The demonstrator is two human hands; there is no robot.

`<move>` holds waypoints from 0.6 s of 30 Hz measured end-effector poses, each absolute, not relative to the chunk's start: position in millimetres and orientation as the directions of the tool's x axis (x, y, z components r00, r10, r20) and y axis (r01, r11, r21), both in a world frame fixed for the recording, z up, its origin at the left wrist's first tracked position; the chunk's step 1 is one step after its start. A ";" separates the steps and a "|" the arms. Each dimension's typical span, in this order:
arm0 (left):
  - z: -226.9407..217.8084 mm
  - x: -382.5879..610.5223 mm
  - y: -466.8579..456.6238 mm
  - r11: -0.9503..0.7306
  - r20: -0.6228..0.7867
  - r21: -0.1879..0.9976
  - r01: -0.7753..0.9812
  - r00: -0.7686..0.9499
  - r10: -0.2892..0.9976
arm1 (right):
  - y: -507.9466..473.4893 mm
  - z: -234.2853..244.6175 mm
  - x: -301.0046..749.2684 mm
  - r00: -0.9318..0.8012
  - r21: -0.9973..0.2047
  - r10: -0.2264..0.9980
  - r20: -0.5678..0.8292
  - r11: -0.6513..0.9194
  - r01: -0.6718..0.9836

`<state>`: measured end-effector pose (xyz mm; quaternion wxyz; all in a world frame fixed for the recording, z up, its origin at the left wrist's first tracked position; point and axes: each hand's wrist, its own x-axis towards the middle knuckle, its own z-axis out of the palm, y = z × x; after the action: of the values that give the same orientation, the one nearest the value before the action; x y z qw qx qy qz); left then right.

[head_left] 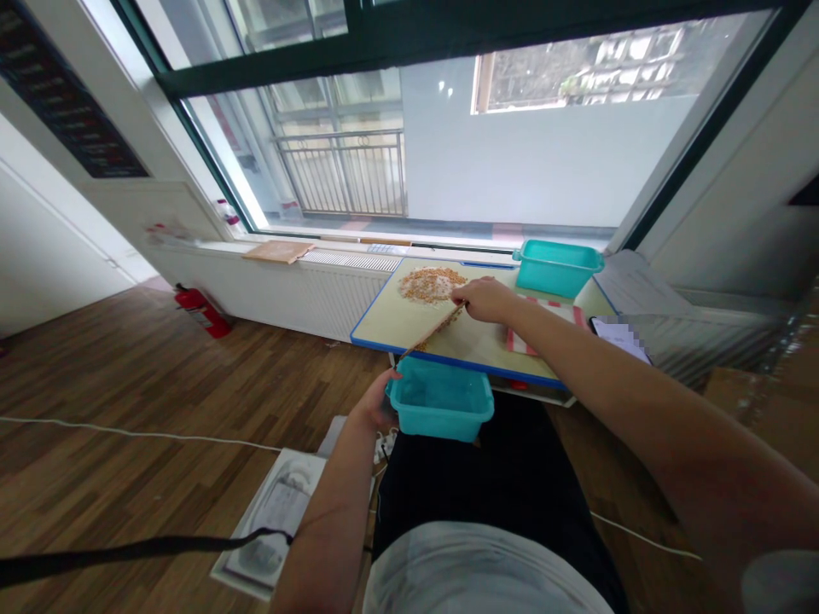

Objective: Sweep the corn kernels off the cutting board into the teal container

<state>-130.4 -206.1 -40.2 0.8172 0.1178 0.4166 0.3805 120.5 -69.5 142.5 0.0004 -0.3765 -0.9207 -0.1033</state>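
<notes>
My right hand [487,300] is closed on the upper end of a thin brown stick [435,331], which slants across the pale yellow tabletop [384,320] with its blue edge. Small tan grains lie along the stick, and a larger pile of orange and white grains [432,284] is spread beyond it. Just below the near edge of the table, a teal plastic basin [441,418] is held by my left hand [382,401], closed at its left rim. The stick's lower end comes close to my left thumb; whether they touch I cannot tell. The basin's bottom is hard to see.
Another teal basin [556,277] stands at the table's far right, near a red-and-white cloth [528,337]. A flat board [280,251] rests on the sill. On the floor are a fire extinguisher [203,311], a white tray-like box [269,520] and a cable [147,433].
</notes>
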 end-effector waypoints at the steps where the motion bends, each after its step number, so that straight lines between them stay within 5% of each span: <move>1: -40.7 -130.0 -206.0 0.678 -0.585 0.512 -0.528 0.364 0.725 | -70.2 142.3 121.0 -0.716 0.190 0.694 0.081 0.694 0.694; 18: -34.4 -116.3 -208.6 0.663 -0.578 0.514 -0.544 0.351 0.737 | -70.9 142.8 138.0 -0.661 0.170 0.709 0.245 0.640 0.750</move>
<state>-116.3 -208.6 -34.4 0.8135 0.1169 0.4118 0.3936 138.0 -70.9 142.8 0.0781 -0.4044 -0.9021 -0.1290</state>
